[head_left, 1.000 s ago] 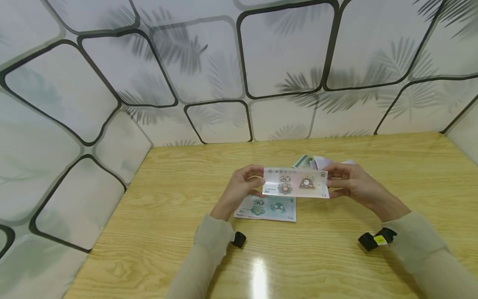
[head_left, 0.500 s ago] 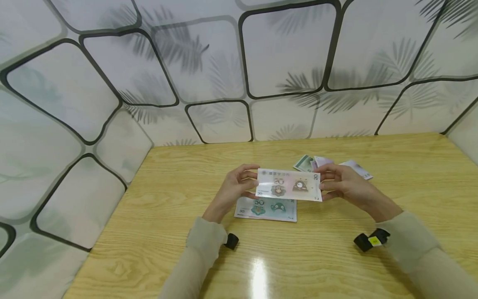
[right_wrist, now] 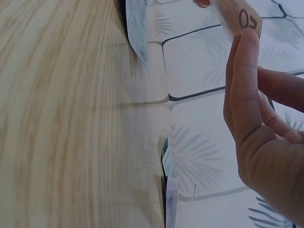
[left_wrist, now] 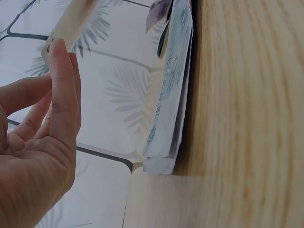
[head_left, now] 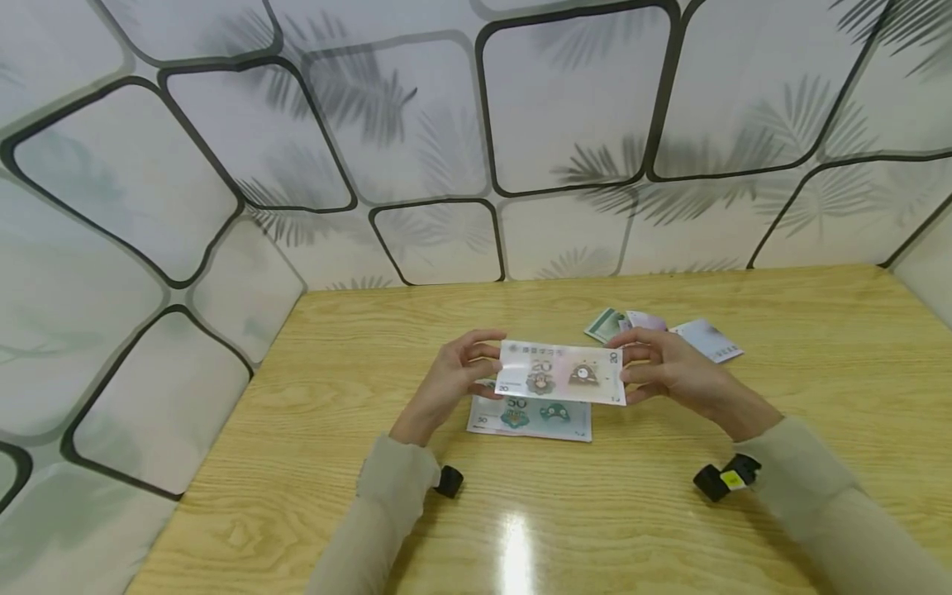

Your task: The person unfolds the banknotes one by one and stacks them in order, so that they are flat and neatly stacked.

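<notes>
A pale play banknote marked 20 [head_left: 561,372] is stretched level between both hands, above the table. My left hand [head_left: 457,372] pinches its left end; my right hand [head_left: 669,372] pinches the right end. Just under it lies a small stack of green banknotes, the top one marked 50 [head_left: 531,420], partly covered by the 20 note in the head view. From the left wrist view, the stack [left_wrist: 166,104] shows several layered edges lying on the wood, with the left hand [left_wrist: 42,128] raised beside it. The right wrist view shows the right hand's [right_wrist: 261,123] fingertips on the note's end.
Behind the right hand lie a green banknote [head_left: 606,325], a purple one [head_left: 645,321] and a pale one [head_left: 710,339], loosely spread. The wooden table [head_left: 372,347] meets a patterned wall [head_left: 439,240] at the back and left.
Both hands have carried the 20 note left and slightly nearer, over the 50 stack. More of the loose banknotes behind the right hand has come into sight.
</notes>
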### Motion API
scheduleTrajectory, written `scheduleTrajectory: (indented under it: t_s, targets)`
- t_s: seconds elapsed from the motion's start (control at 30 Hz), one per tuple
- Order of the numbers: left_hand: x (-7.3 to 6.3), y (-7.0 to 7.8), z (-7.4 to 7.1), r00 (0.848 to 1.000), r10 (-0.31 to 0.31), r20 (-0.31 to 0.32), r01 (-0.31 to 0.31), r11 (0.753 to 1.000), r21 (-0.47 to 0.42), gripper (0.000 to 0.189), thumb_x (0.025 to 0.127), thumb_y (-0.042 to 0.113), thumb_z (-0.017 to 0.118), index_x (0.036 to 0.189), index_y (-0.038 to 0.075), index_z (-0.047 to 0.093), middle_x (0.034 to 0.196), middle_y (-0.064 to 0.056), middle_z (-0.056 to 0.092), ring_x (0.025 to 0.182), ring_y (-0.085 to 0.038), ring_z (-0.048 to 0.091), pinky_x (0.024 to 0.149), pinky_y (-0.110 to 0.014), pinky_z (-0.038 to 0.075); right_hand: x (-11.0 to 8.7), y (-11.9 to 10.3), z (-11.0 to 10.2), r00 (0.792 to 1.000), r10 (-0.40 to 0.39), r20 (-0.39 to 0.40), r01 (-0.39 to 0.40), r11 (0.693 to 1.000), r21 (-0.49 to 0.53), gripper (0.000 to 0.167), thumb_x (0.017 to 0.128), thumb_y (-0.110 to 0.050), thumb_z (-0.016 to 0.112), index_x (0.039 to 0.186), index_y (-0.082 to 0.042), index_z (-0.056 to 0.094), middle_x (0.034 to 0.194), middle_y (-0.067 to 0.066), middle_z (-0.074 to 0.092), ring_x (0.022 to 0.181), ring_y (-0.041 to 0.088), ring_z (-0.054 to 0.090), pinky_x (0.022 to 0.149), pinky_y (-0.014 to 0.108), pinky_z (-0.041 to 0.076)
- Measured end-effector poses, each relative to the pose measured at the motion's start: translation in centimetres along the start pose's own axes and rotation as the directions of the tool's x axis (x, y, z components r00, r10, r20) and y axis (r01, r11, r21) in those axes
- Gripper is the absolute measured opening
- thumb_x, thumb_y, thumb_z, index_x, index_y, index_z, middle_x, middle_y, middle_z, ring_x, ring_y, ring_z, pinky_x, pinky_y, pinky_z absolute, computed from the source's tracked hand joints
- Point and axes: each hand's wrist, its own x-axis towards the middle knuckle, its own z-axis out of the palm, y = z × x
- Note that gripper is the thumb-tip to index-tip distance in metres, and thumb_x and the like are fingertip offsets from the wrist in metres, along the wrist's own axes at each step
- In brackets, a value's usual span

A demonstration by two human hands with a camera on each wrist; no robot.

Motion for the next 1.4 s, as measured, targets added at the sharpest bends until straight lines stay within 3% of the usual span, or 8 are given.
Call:
scheduleTrajectory:
  t_s: [0.2, 0.47, 0.7, 0.93, 1.2, 1.4]
  targets:
    - [-0.2, -0.1, -0.3, 0.997, -0.053, -0.05, 0.054, 0.998, 0.026, 0.043, 0.102, -0.003, 0.054, 0.145, -0.005, 0.047, 0.113, -0.013, 0.063, 0.09, -0.017, 0.064, 0.062, -0.029, 0.06, 0.4, 0.3, 0.4, 0.999, 0.033, -0.002, -0.033, 0.999, -0.024, 0.031, 0.1, 0.006, 0.056, 0.13, 0.005, 0.05, 0.099, 0.012, 0.065, 0.089, 0.025, 0.07, 0.071, 0.04, 0.063]
    - [-0.3, -0.1, -0.5, 0.989, -0.122, -0.086, 0.125, 0.991, 0.035, 0.039, 0.104, 0.0, 0.053, 0.143, -0.004, 0.05, 0.118, -0.017, 0.064, 0.093, -0.02, 0.065, 0.065, -0.03, 0.06, 0.6, 0.4, 1.1, 0.99, 0.132, -0.049, -0.134, 0.99, -0.053, 0.048, 0.099, 0.004, 0.057, 0.139, 0.018, 0.034, 0.104, 0.014, 0.063, 0.093, 0.026, 0.068, 0.074, 0.043, 0.063]
    - [-0.5, -0.1, -0.7, 0.981, -0.167, -0.103, 0.175, 0.982, 0.072, 0.036, 0.105, 0.006, 0.053, 0.14, -0.003, 0.053, 0.115, -0.017, 0.065, 0.094, -0.024, 0.066, 0.068, -0.032, 0.061, 0.7, 0.3, 1.6, 0.98, 0.188, -0.061, -0.193, 0.977, -0.09, 0.058, 0.098, -0.004, 0.062, 0.143, 0.016, 0.032, 0.112, 0.019, 0.06, 0.092, 0.027, 0.066, 0.074, 0.045, 0.063]
    - [-0.5, -0.1, -0.8, 0.969, -0.211, -0.128, 0.226, 0.966, 0.123, 0.036, 0.105, 0.01, 0.051, 0.139, -0.001, 0.055, 0.117, -0.019, 0.063, 0.095, -0.025, 0.065, 0.066, -0.031, 0.061, 0.7, 0.6, 1.9, 0.975, 0.223, -0.011, -0.224, 0.971, -0.082, 0.059, 0.099, -0.007, 0.061, 0.144, 0.015, 0.03, 0.124, 0.025, 0.053, 0.098, 0.029, 0.064, 0.076, 0.049, 0.062]
    - [-0.7, -0.1, -0.7, 0.969, -0.21, -0.13, 0.233, 0.951, 0.203, 0.034, 0.106, 0.01, 0.051, 0.136, -0.004, 0.056, 0.11, -0.018, 0.063, 0.09, -0.025, 0.064, 0.059, -0.028, 0.06, 1.0, 0.8, 2.2, 0.972, 0.234, 0.03, -0.23, 0.968, -0.102, 0.052, 0.099, -0.006, 0.06, 0.14, 0.015, 0.035, 0.111, 0.02, 0.06, 0.095, 0.03, 0.065, 0.073, 0.046, 0.063]
    - [-1.0, -0.1, -0.8, 0.972, -0.201, -0.123, 0.226, 0.945, 0.236, 0.033, 0.106, 0.01, 0.052, 0.135, -0.004, 0.057, 0.11, -0.018, 0.063, 0.088, -0.024, 0.064, 0.057, -0.028, 0.06, 1.0, 0.7, 2.4, 0.969, 0.244, 0.044, -0.239, 0.966, -0.102, 0.051, 0.1, -0.006, 0.058, 0.14, 0.016, 0.034, 0.111, 0.02, 0.06, 0.097, 0.03, 0.066, 0.073, 0.044, 0.063]
